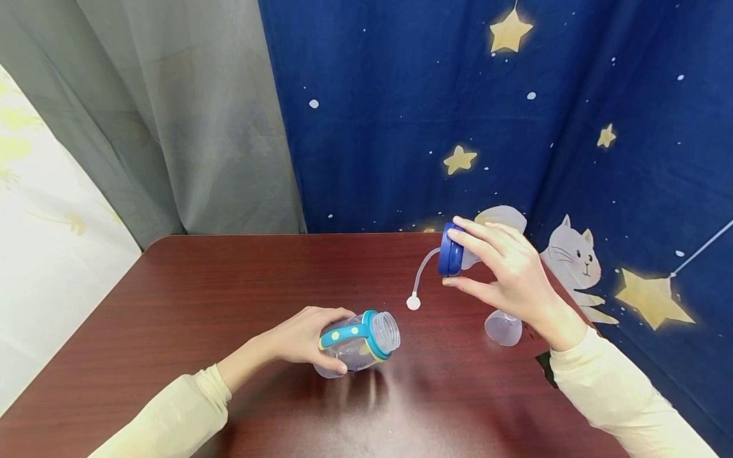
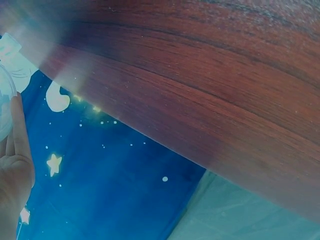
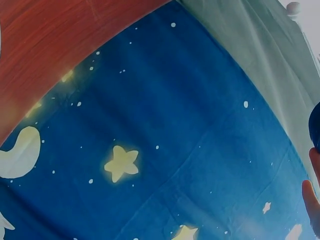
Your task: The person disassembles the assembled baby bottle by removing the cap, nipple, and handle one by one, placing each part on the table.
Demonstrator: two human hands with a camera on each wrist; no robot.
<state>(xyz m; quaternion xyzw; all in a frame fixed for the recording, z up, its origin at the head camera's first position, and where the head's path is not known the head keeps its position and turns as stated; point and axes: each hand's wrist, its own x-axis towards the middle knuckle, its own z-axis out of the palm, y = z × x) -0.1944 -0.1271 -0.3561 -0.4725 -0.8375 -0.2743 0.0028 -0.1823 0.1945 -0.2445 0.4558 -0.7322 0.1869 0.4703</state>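
Note:
My left hand [image 1: 309,334] grips a clear baby bottle [image 1: 357,366] with a teal collar and a teal handle dotted yellow. Tilted over to the right just above the table, the bottle shows its bare threaded mouth. Higher and to the right, my right hand [image 1: 504,261] pinches a blue bottle lid [image 1: 451,249] between thumb and fingers. From the lid hangs a thin straw [image 1: 422,267] with a white weighted end [image 1: 413,301], apart from the bottle. In the left wrist view, only part of the left hand [image 2: 17,170] and a sliver of bottle show at the edge.
A clear dome-shaped cover [image 1: 504,328] sits on the dark red wooden table [image 1: 229,286], below the right hand. Something dark [image 1: 546,367] lies partly hidden by the right sleeve. Blue starry curtain [image 1: 389,127] and grey curtain [image 1: 223,127] hang behind the table.

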